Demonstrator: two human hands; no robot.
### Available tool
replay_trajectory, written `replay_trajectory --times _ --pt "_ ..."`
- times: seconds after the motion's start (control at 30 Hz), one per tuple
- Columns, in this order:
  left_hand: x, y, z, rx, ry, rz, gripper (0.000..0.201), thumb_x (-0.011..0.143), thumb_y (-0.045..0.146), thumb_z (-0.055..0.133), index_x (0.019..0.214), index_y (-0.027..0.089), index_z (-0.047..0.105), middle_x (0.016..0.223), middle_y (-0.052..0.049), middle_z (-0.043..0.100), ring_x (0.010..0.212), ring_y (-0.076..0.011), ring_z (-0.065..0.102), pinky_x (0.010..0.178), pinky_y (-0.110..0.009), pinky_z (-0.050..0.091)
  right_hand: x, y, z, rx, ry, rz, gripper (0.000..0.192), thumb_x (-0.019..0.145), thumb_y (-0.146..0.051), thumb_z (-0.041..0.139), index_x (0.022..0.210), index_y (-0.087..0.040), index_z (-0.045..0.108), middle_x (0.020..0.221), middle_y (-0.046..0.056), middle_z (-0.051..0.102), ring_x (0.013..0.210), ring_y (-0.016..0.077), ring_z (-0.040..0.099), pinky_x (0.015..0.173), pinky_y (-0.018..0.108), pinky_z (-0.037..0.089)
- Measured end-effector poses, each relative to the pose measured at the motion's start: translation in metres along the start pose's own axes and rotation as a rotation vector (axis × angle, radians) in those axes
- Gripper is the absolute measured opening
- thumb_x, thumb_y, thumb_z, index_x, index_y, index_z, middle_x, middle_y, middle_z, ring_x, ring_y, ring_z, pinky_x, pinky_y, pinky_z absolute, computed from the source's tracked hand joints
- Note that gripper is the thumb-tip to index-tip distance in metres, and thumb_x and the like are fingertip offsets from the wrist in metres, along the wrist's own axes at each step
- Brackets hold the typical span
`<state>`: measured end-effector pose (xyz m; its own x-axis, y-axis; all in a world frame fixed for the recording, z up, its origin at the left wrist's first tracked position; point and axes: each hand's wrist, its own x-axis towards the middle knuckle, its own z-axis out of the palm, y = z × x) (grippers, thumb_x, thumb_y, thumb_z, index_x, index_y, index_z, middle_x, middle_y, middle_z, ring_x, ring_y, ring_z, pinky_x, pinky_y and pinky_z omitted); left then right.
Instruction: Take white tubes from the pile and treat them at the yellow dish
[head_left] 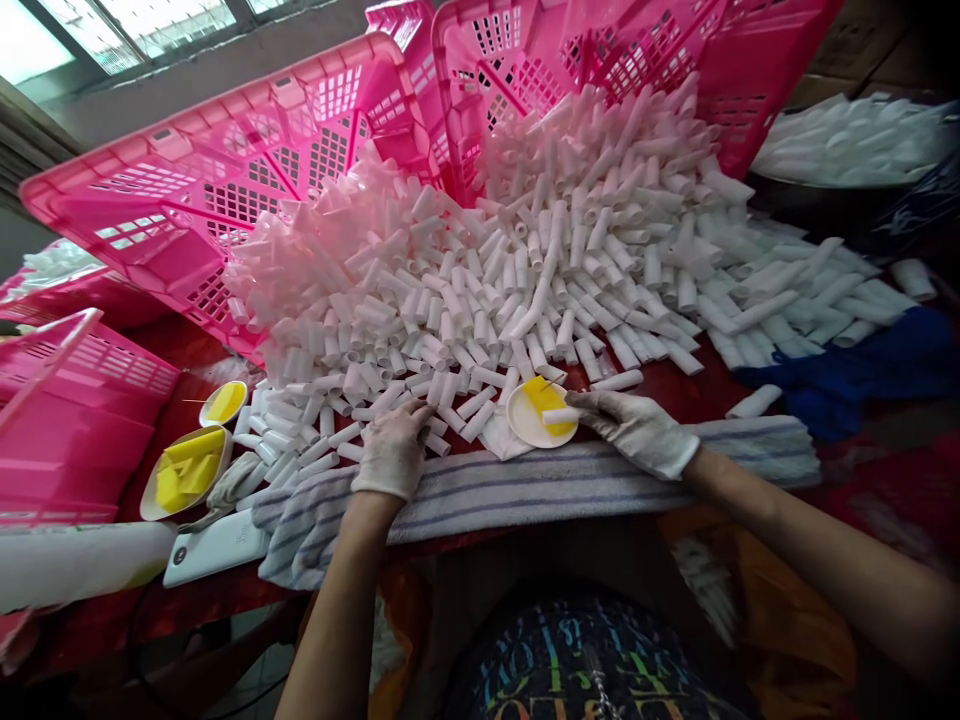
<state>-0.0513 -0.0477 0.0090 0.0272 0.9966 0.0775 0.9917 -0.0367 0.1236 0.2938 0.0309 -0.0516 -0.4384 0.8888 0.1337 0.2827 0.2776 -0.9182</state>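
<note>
My right hand [645, 430], in a white glove, pinches a short white plastic tube [559, 415]. The tube lies sideways over a small white dish [519, 425] that holds a yellow sponge-like pad [538, 392], and seems to touch the pad. A thin stick rests across the dish's far side. My left hand [391, 450], also gloved, is at the near edge of a large heap of white tubes [480, 300]. Its fingers are curled down among the tubes; what they hold, if anything, is hidden.
Two tipped pink baskets [225, 150] [750, 90] spill the heap forward. At left are a bowl of yellow pieces [217, 470], a smaller yellow-filled dish [238, 408] and a white phone-like slab [214, 548]. A striped towel [510, 490] lines the near edge; blue cloth [862, 375] lies right.
</note>
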Motion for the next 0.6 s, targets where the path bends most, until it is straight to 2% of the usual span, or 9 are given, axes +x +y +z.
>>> replay_trajectory --times 0.13,0.2,0.3,0.4,0.5,0.57,0.6 --pt "0.017 0.002 -0.005 0.113 -0.097 0.017 0.027 0.095 0.029 0.054 0.105 0.026 0.078 0.115 -0.008 0.074 0.097 -0.0288 0.064 0.089 -0.043 0.047 -0.002 -0.004 0.001 -0.072 0.059 -0.104 0.027 0.088 -0.044 0.067 0.098 -0.021 0.078 0.096 0.008 0.076 0.088 0.0271 0.074 0.089 0.043 0.064" --pt "0.025 0.007 -0.006 0.192 -0.13 0.026 0.025 0.092 0.028 0.056 0.1 0.025 0.079 0.105 -0.009 0.073 0.093 -0.0291 0.063 0.086 -0.043 0.044 -0.002 -0.004 0.001 -0.095 0.04 -0.107 0.028 0.086 -0.044 0.07 0.101 -0.022 0.078 0.1 0.009 0.076 0.091 0.0283 0.074 0.09 0.045 0.063" --pt "0.032 0.015 -0.009 0.268 -0.206 0.023 0.025 0.089 0.026 0.056 0.101 0.022 0.078 0.093 -0.012 0.071 0.092 -0.03 0.061 0.082 -0.041 0.043 -0.002 -0.004 0.004 -0.069 0.028 -0.018 0.038 0.087 -0.046 0.069 0.115 -0.02 0.074 0.112 0.01 0.075 0.103 0.031 0.072 0.099 0.048 0.06" --pt "0.033 0.018 -0.008 0.302 -0.23 -0.028 0.026 0.088 0.027 0.058 0.106 0.021 0.076 0.092 -0.013 0.069 0.096 -0.0319 0.06 0.083 -0.041 0.043 -0.004 -0.004 0.007 0.003 0.058 -0.011 0.032 0.084 -0.044 0.072 0.104 -0.02 0.074 0.105 0.009 0.076 0.098 0.0293 0.073 0.097 0.048 0.06" --pt "0.029 0.013 -0.004 0.209 -0.162 -0.089 0.025 0.085 0.023 0.061 0.105 0.02 0.076 0.096 -0.014 0.068 0.099 -0.0328 0.059 0.088 -0.044 0.044 -0.01 -0.007 0.003 0.064 0.052 -0.05 0.019 0.079 -0.036 0.078 0.089 -0.022 0.072 0.096 0.007 0.072 0.091 0.025 0.072 0.091 0.041 0.061" --pt "0.023 0.009 -0.003 -0.013 -0.03 -0.171 0.024 0.082 0.022 0.065 0.104 0.019 0.074 0.1 -0.014 0.067 0.1 -0.0318 0.059 0.091 -0.044 0.046 -0.014 -0.011 -0.002 0.101 0.035 -0.047 0.016 0.078 -0.034 0.079 0.086 -0.023 0.071 0.098 0.008 0.071 0.095 0.0233 0.07 0.09 0.036 0.06" --pt "0.019 0.009 -0.003 -0.2 0.057 -0.229 0.024 0.081 0.023 0.066 0.104 0.018 0.072 0.101 -0.012 0.067 0.099 -0.0298 0.06 0.091 -0.043 0.047 -0.016 -0.014 -0.004 0.133 0.05 -0.023 0.018 0.077 -0.035 0.082 0.086 -0.023 0.071 0.1 0.008 0.071 0.097 0.0231 0.069 0.091 0.034 0.059"
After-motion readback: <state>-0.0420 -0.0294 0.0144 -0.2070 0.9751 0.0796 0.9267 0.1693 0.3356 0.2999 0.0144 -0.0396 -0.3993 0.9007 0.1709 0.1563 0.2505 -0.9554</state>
